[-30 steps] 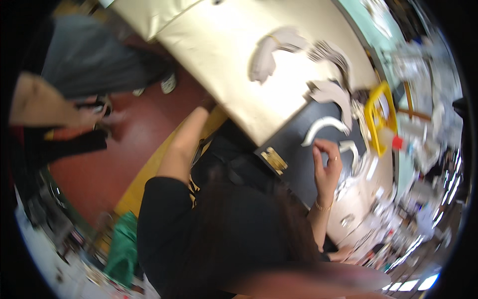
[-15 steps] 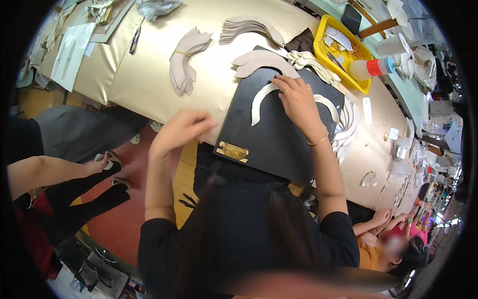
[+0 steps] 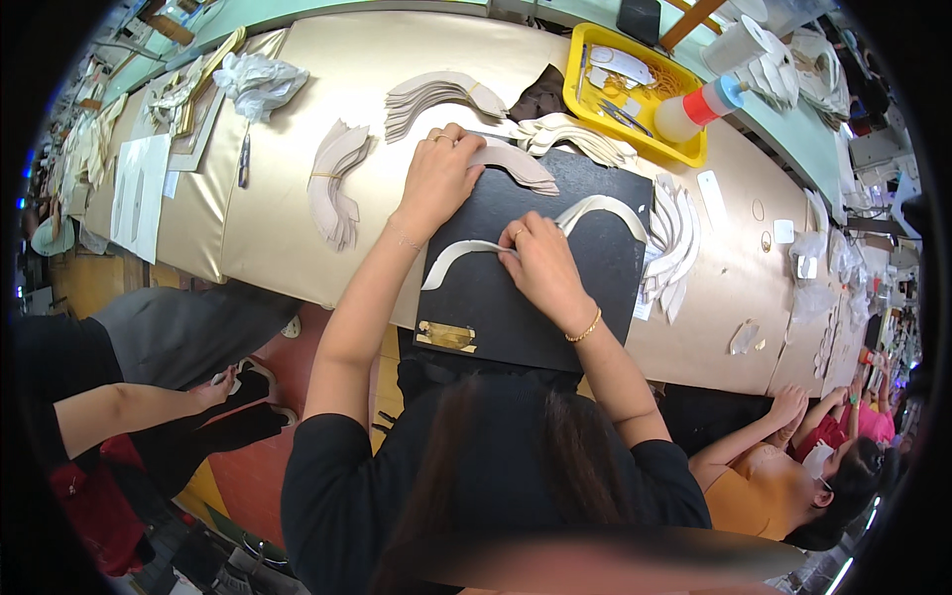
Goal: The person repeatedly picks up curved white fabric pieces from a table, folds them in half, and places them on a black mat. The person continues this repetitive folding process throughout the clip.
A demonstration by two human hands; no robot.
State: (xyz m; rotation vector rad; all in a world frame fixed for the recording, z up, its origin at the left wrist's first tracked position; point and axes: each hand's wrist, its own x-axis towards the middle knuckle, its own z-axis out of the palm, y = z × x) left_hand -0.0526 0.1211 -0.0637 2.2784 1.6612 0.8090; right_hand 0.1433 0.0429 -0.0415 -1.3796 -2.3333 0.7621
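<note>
A black board point(image 3: 585, 317) lies on the table in front of me. On its far part rests a layered group of curved beige pieces point(image 3: 518, 169), and my left hand point(image 3: 443, 178) closes its fingers over their left end. How many of them it grips is hidden. My right hand point(image 3: 543, 266), over the middle of the board, has its thumb and fingers pinched on the inner end of a curved off-white strip point(image 3: 451, 260). Another curved off-white strip point(image 3: 607, 205) arches from behind this hand toward the board's right edge.
Stacks of curved beige pieces point(image 3: 436, 97) point(image 3: 335, 186) lie beyond and left of the board. White curved pieces point(image 3: 672, 248) fan out along its right side, more point(image 3: 575, 139) behind. A yellow tray point(image 3: 684, 151) holds a bottle point(image 3: 694, 109). Other people are at both sides.
My left hand has moved from the table's near edge up to the beige pieces. My right hand has come nearer, and the left off-white strip has shifted left and nearer with it.
</note>
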